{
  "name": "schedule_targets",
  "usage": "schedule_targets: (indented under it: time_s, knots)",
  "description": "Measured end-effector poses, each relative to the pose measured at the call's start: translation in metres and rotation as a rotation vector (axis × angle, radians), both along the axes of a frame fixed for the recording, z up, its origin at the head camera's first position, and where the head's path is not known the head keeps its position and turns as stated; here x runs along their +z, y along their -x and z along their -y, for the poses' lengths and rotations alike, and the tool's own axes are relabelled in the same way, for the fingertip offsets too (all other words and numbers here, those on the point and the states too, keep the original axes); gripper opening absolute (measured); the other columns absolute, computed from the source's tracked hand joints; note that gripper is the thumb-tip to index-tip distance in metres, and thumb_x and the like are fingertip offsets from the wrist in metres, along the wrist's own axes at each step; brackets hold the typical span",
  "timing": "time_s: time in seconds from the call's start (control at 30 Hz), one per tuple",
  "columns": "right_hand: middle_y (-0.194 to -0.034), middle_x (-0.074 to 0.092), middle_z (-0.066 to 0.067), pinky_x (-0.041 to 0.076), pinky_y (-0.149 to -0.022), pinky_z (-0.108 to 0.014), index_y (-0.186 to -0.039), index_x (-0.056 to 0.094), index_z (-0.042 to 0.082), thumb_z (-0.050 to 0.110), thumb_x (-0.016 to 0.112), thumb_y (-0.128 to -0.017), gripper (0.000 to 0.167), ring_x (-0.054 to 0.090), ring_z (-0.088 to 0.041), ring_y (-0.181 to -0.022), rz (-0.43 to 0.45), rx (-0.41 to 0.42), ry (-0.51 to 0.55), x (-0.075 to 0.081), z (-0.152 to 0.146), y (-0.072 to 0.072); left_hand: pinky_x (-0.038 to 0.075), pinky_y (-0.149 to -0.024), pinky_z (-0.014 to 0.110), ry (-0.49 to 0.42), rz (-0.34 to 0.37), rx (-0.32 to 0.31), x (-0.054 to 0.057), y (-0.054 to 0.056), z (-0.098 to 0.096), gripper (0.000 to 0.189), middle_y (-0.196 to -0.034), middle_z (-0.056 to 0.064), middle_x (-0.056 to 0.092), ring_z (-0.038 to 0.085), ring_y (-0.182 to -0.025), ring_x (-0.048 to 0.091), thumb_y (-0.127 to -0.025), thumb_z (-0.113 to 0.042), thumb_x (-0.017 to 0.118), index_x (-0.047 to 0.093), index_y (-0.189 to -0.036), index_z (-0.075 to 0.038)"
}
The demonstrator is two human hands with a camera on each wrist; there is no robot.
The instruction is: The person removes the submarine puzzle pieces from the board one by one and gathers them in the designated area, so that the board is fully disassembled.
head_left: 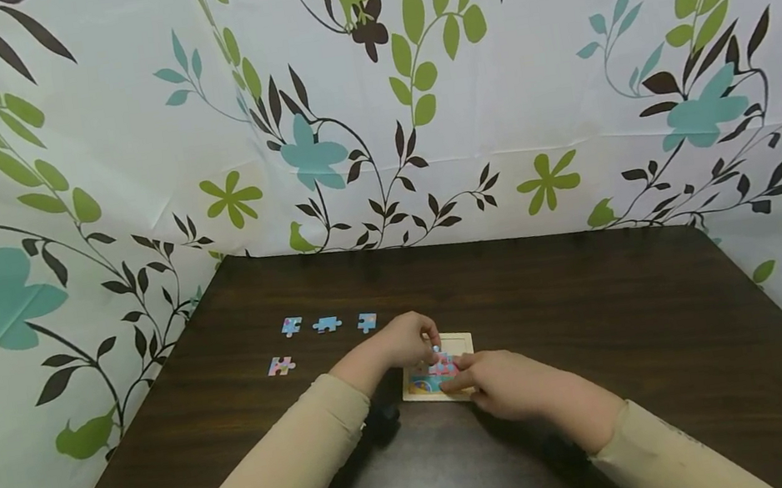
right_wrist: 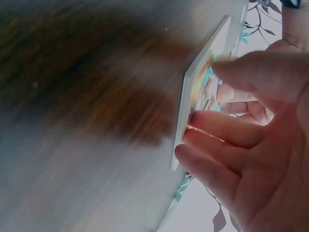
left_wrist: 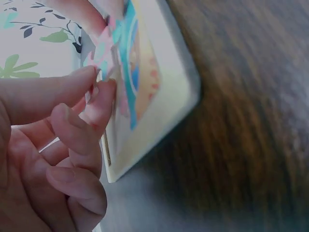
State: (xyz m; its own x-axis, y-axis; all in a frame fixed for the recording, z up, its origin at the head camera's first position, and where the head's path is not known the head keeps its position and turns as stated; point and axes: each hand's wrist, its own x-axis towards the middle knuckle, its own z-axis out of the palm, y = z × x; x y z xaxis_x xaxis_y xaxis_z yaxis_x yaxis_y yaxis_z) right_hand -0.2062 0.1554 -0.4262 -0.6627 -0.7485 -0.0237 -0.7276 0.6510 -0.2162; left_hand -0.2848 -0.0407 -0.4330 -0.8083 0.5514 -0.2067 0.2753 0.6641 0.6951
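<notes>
A small wooden puzzle tray (head_left: 458, 343) with a pale raised rim lies on the table, its lower part covered by joined pink, blue and orange pieces (head_left: 421, 386). Over its left side, my left hand (head_left: 408, 340) pinches a pink and light-blue jigsaw piece (left_wrist: 103, 57) between thumb and index finger. The piece is tilted, partly hidden by the fingers. My right hand (head_left: 510, 382) rests on the tray's right side, its thumb (right_wrist: 236, 70) and fairly straight fingers touching the tray and pieces.
Several loose jigsaw pieces lie to the tray's left: blue ones (head_left: 327, 324) in a row and a pinkish one (head_left: 281, 366) nearer me. The dark wooden table (head_left: 597, 306) ends at a leaf-patterned cloth (head_left: 371, 112) behind and along the sides.
</notes>
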Motion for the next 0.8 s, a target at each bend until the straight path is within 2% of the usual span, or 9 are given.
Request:
schedule_targets:
  time_s: [0.1, 0.57, 0.8]
  knots:
    - [-0.132, 0.058, -0.021, 0.052, -0.085, -0.043, -0.121, 0.073, 0.018, 0.004, 0.064, -0.089, 0.036, 0.056, -0.031, -0.122, 0.025, -0.001, -0.009, 0.001, 0.001, 0.0, 0.041, -0.053, 0.026, -0.011, 0.01, 0.008, -0.001, 0.0, 0.001, 0.013, -0.069, 0.0, 0.056, 0.012, -0.057, 0.048, -0.083, -0.002, 0.076, 0.066, -0.083, -0.008]
    - [-0.134, 0.056, -0.023, 0.049, -0.091, -0.047, -0.122, 0.072, 0.016, 0.005, 0.065, -0.089, 0.035, 0.054, -0.034, -0.124, 0.063, -0.02, -0.021, 0.005, 0.003, -0.002, 0.041, -0.057, 0.026, -0.109, -0.031, 0.001, 0.01, 0.002, 0.003, 0.012, -0.067, -0.001, 0.059, 0.012, -0.062, 0.051, -0.082, -0.003, 0.078, 0.068, -0.084, -0.01]
    - [-0.134, 0.056, -0.022, 0.049, -0.092, -0.047, -0.121, 0.073, 0.017, 0.006, 0.066, -0.087, 0.037, 0.055, -0.033, -0.124, 0.071, -0.043, -0.02, 0.003, 0.003, -0.003, 0.043, -0.058, 0.027, -0.107, -0.031, 0.032, 0.012, 0.004, 0.017, 0.006, -0.069, 0.0, 0.06, 0.013, -0.064, 0.051, -0.085, -0.005, 0.076, 0.073, -0.087, -0.01]
